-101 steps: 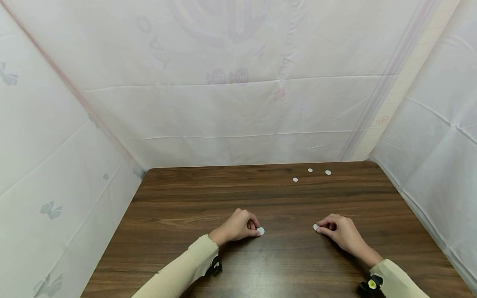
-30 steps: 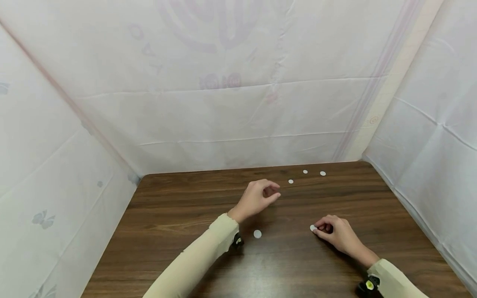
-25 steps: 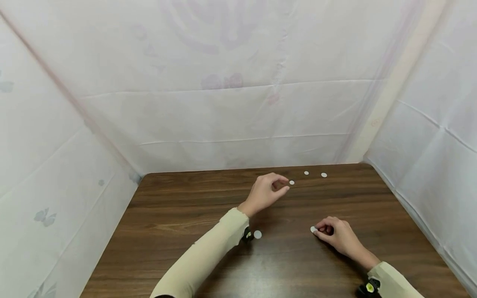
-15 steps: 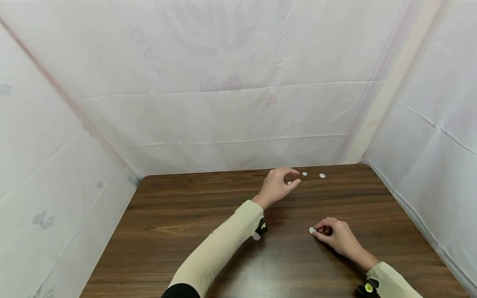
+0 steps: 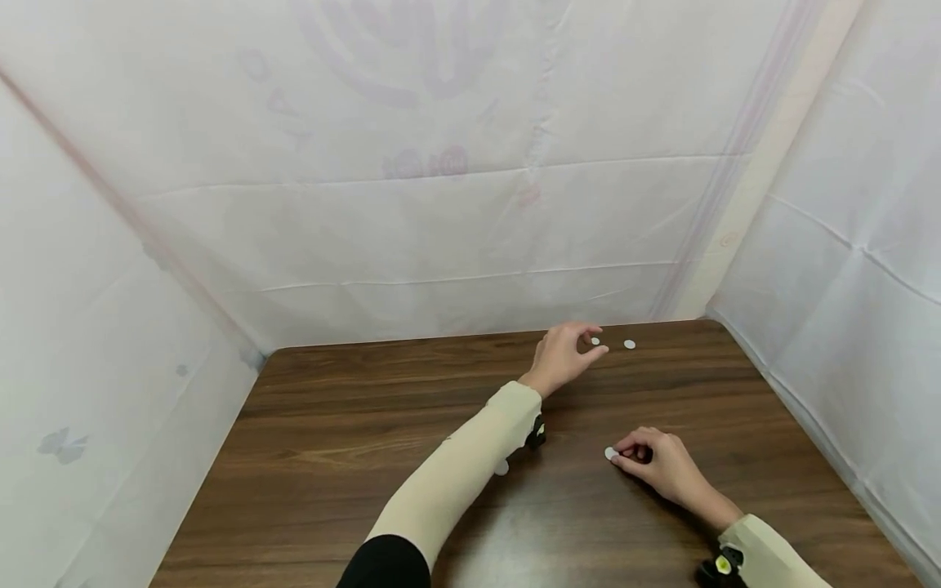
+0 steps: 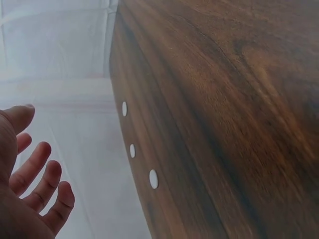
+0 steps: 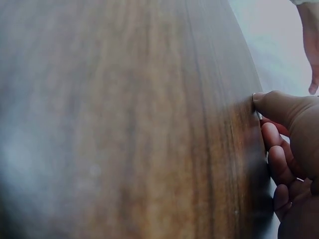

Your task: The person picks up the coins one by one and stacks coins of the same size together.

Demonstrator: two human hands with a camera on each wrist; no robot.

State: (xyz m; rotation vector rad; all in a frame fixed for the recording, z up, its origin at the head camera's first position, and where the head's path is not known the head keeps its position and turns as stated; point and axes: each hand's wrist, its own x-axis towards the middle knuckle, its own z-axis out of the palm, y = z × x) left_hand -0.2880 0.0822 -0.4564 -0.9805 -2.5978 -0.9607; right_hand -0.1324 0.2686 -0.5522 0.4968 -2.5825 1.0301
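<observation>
- Head: left hand (image 5: 564,356), right of centre, fingers parted, holds nothing, near the far discs (image 5: 630,345); right hand (image 5: 667,468), lower right, pinches a near disc (image 5: 609,453).
- Left wrist: far discs left of centre; low fingertips should catch thin edges best.
- Right wrist: fingers at right edge; a light pinch should do.

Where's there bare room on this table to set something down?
The widest bare patch of table lies between its left edge and the left sleeve. Another lies between the right hand and the right edge. It's crowded right of centre at the far edge, with far discs by the left hand, and around the right hand's held disc.
</observation>
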